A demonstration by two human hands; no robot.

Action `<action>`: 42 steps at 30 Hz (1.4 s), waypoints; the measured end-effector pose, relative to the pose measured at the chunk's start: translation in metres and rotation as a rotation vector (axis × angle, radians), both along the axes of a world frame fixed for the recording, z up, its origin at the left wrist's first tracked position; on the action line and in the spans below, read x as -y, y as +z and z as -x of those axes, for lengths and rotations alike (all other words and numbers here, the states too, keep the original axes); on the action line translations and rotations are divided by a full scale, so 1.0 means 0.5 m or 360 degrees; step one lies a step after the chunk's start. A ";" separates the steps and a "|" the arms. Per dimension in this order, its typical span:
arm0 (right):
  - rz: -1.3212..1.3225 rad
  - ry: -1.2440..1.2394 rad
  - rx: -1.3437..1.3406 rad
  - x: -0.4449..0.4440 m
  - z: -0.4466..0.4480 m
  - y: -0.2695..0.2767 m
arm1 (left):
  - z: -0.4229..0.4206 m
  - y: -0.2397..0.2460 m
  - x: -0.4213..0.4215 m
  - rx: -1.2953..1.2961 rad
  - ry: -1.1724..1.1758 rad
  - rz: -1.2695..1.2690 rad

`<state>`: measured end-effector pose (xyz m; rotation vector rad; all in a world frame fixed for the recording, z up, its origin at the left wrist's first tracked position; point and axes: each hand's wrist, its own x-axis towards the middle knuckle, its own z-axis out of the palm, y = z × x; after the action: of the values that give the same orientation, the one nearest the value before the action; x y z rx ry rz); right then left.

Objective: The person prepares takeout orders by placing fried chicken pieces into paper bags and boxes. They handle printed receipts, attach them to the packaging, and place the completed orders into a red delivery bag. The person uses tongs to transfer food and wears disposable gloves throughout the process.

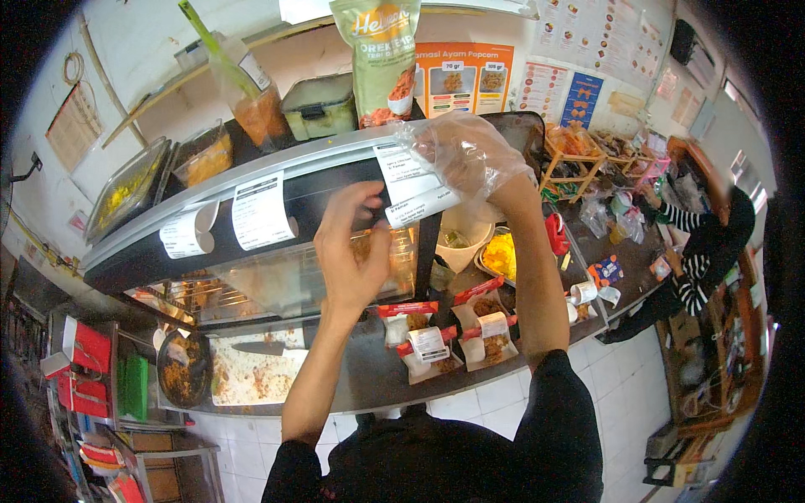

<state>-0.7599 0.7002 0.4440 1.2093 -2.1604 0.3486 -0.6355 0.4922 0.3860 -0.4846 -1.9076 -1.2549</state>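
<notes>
My left hand (pixel 353 254) is raised before a heated glass display case (pixel 251 276), its thumb and fingers curved apart with nothing between them. Close to its fingertips, a printed paper slip (pixel 409 185) hangs at the case's top edge. My right hand (pixel 468 154), in a loose clear plastic glove, overlaps the slip's right side; its fingertips are hidden, so whether it grips the paper cannot be told. Two more slips, a curled one (pixel 187 231) and a longer one (pixel 259 210), hang further left. Below my hands, several paper food sleeves (pixel 429 352) holding fried pieces lie on the counter.
A knife (pixel 267 348) rests on a stained white cutting board (pixel 251 383), beside a dark bowl (pixel 182 371). A tray of yellow food (pixel 500 254) stands right of the case. A green pouch (pixel 377 63) stands on top. A person in striped sleeves (pixel 698 251) works at far right.
</notes>
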 end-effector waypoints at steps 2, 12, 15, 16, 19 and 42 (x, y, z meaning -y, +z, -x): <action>-0.0018 -0.0028 0.0164 0.001 -0.010 0.013 | 0.010 0.005 -0.019 0.0301 -0.0030 -0.0176; 0.0228 -0.0203 0.0361 -0.007 -0.036 0.014 | 0.045 0.004 -0.081 0.0440 -0.0292 -0.0740; 0.0215 -0.0088 0.0223 -0.008 -0.039 0.025 | 0.043 -0.009 -0.083 0.0461 -0.0336 -0.0841; 0.0231 -0.0012 0.0100 -0.005 -0.042 0.028 | 0.042 -0.011 -0.082 0.0470 -0.0298 -0.0824; 0.0149 -0.0042 0.0146 0.008 -0.046 0.037 | 0.040 -0.016 -0.086 0.0521 -0.0188 -0.0799; -0.0241 -0.0233 0.0037 0.058 -0.044 0.035 | -0.005 -0.126 -0.093 0.1054 -0.0089 -0.0748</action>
<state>-0.7379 0.6712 0.4617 1.1236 -2.3143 0.1397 -0.6330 0.5386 0.3231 0.1531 -2.0074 -2.0064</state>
